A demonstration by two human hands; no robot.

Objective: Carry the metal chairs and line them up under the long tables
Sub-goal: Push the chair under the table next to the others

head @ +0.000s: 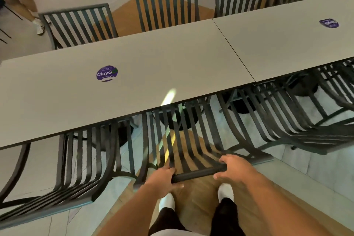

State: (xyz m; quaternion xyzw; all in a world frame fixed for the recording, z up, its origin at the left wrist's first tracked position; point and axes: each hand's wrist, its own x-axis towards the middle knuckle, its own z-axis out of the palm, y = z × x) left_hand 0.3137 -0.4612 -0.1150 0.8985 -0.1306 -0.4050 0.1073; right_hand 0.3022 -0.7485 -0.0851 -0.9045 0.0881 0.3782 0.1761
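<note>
Both hands, left [164, 177] and right [230, 166], grip the metal chair's [188, 140] top rail, seat under long table [134, 67].

Canteen: long tables [172, 59], slatted chairs [166, 5]

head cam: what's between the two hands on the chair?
Only the bare top rail of the chair; left hand and right hand grip its ends, head view.

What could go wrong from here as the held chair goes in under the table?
1. The held chair sits tight between the left chair and right chair; its frame could snag either.
2. Both hands, left and right, grip the top rail; pushing far might pinch fingers against the table edge.
</note>
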